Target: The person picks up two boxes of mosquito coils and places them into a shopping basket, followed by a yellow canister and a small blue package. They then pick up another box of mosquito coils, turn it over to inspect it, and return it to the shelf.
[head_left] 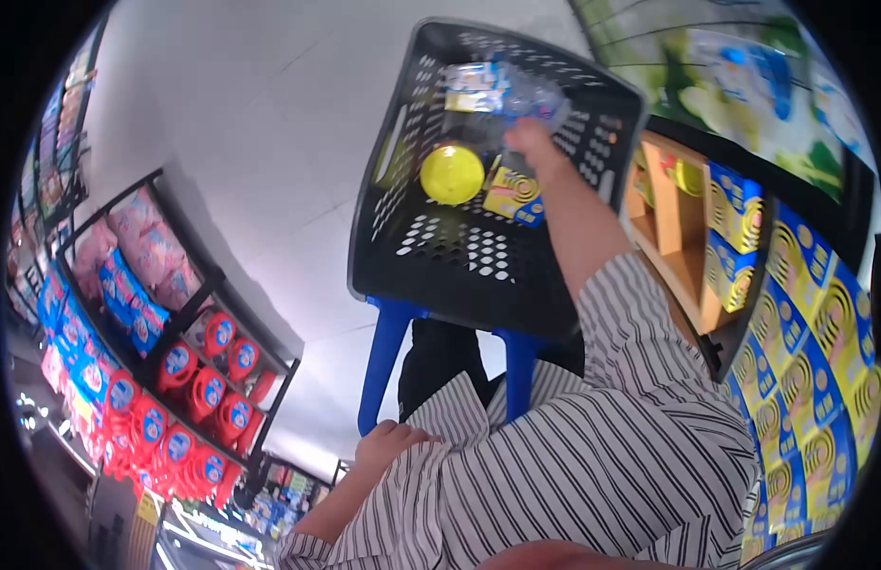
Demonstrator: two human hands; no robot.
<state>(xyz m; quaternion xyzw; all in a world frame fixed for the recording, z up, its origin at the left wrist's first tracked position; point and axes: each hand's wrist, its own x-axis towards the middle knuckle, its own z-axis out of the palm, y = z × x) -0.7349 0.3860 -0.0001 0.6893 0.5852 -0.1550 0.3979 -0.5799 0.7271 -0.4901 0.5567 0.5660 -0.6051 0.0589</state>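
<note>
My right hand point(534, 142) reaches down into a black shopping basket point(379, 242) mounted on blue cart legs. Its fingers look closed on a clear plastic package point(536, 100) with blue parts; blur hides the exact contact. Beside that package lies a white and blue pack point(474, 87). Below my wrist sit a round yellow tub point(452, 175) and a blue and yellow box point(514, 193) with a spiral print. My left hand point(395, 445) is closed at the end of the blue cart handle point(388, 366), close to my striped shirt.
Left of the cart stands a shelf rack with red bottles point(208, 391) and pink bags point(155, 242). On the right are a wooden shelf point(683, 223) and stacked blue and yellow boxes point(792, 351). Pale floor point(260, 114) runs between rack and cart.
</note>
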